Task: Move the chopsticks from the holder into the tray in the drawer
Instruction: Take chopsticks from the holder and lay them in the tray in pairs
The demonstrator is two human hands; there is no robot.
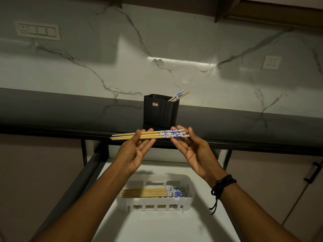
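Note:
Three wooden chopsticks point(152, 134) with blue-and-white patterned ends lie level across my fingertips, just in front of the counter edge. My left hand point(135, 151) grips their plain half, and my right hand point(190, 147) grips the patterned ends. Behind them a black ribbed holder point(160, 110) stands on the dark counter, with a few chopsticks point(179, 96) leaning out at its right corner. Below, in the open drawer point(157, 227), a white slotted tray point(189, 198) holds several chopsticks point(152, 192) lying side by side, patterned ends to the right.
The marble backsplash point(157, 49) carries a switch panel point(39, 30) at upper left and a socket point(271, 62) at right. The drawer's dark side rail point(83, 175) runs along the left. A cabinet door with a black handle point(312, 173) is at right.

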